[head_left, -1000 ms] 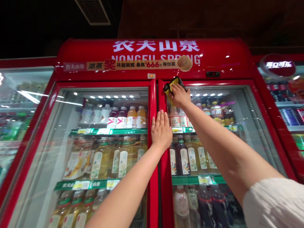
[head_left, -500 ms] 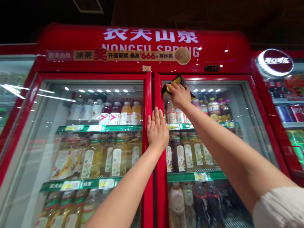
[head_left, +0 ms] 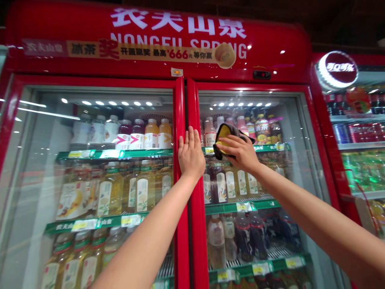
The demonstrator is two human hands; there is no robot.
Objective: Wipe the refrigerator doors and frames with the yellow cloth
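My left hand lies flat, fingers stretched upward, against the red door frames where the two glass doors of the drinks fridge meet. To its right, my right hand presses a yellow and dark grey cloth against the right glass door. The cloth is bunched under the fingers, level with the green strip of the top shelf. Behind the left glass door stand bottles of juice and tea in rows. Part of the bottles behind the right door is hidden by my right hand and forearm.
A red header with white lettering and a promotional strip tops the fridge. On the right, another fridge with cans and bottles carries a round lit sign. Ceiling lights reflect in the left glass.
My right hand has moved the cloth down the right glass door from its upper corner and a little rightward. My left hand stays on the door frames. The view has shifted slightly.
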